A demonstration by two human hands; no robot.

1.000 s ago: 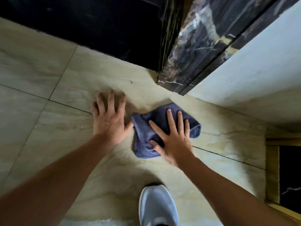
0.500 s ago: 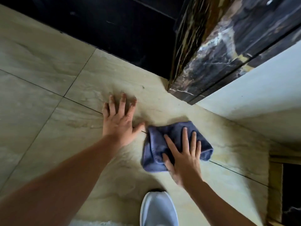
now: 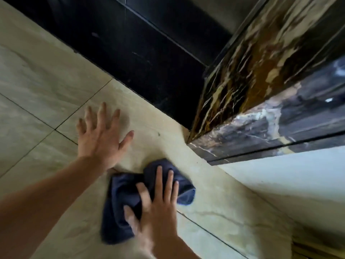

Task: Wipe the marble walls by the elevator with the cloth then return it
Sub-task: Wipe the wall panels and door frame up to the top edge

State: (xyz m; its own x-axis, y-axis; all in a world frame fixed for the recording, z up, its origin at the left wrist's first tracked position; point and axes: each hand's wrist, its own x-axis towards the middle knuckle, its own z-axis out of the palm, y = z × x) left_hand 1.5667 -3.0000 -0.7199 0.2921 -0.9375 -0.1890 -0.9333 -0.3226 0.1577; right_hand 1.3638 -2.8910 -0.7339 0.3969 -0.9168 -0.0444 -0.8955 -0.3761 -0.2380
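Right hand [image 3: 158, 208] lay flat and open on the cloth [image 3: 128, 202], palm pressing it against the pale beige marble surface [image 3: 46, 86]; fingers extended, not curled around the fabric. Left hand [image 3: 100, 135] was also open, fingers spread, bracing bare on the same beige surface up and to the left of the cloth, its heel just beside the cloth's upper edge; contact between them could not be resolved. The cloth sat directly under the right hand, so that hand was plainly the nearer and working one. The cloth's long axis ran from lower left to upper right, roughly in line with the right forearm, with the far end bunched past the fingertips toward the dark veined marble column [image 3: 248, 85]. Column corner stood up and to the right of the cloth, near but apart. Judgement: any stroke toward that dark marble would be pushed forward-right along the cloth's own axis. Cloth appearance: dark navy, soft terry-like, crumpled into two lobes with a fold between them, rolled hem at the right end. Hand and cloth edges were motion-blurred.
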